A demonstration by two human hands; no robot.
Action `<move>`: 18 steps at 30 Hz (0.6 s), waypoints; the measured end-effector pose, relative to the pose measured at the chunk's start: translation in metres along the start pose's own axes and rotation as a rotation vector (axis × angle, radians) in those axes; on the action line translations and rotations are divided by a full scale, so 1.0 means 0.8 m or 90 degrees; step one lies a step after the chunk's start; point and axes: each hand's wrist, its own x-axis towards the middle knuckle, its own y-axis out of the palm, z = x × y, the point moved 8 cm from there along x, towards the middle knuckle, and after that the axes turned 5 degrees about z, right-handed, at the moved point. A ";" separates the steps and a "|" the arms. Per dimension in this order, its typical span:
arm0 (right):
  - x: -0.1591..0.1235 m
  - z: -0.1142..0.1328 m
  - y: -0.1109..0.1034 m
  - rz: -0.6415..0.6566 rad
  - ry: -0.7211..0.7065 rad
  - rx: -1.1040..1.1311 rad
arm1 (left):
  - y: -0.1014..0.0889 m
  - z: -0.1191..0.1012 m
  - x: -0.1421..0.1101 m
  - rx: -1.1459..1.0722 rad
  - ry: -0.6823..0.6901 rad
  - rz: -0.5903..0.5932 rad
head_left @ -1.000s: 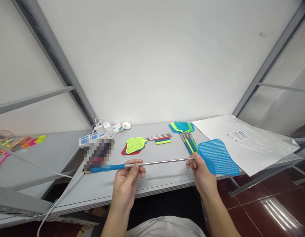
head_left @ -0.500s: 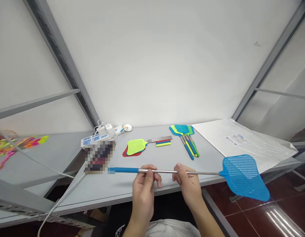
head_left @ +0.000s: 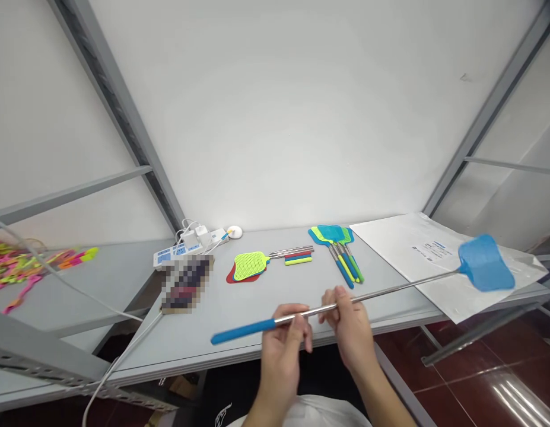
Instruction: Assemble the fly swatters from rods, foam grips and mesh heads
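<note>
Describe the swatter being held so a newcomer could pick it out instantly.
Over the grey table, the left hand and right hand hold a steel shaft. That is the blue fly swatter, its mesh head raised; the other swatters lie flat.

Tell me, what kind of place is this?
Probably a small workroom: a long grey table holds bright plastic fly swatters with steel handles and a white power strip with plugged-in chargers.

The left hand (head_left: 281, 347) and right hand (head_left: 348, 332) are bare, as are the forearms (head_left: 381, 397). Below the hands sits a pale shirt (head_left: 304, 413), beside dark cloth (head_left: 212, 409) with a small white mark (head_left: 223, 415).
</note>
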 end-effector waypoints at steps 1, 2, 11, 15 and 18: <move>-0.002 -0.004 0.005 0.012 0.007 -0.020 | 0.003 0.005 -0.001 -0.005 -0.009 0.008; -0.002 -0.006 0.005 0.016 0.010 -0.041 | -0.001 0.005 0.001 -0.013 -0.006 -0.010; 0.020 0.046 -0.087 -0.133 -0.053 -0.040 | -0.118 -0.109 0.022 -0.051 0.208 -0.261; 0.017 0.050 -0.082 -0.116 -0.050 -0.033 | -0.126 -0.127 0.013 -0.058 0.231 -0.275; 0.019 0.042 -0.076 -0.107 -0.025 -0.023 | -0.128 -0.131 0.013 -0.069 0.221 -0.281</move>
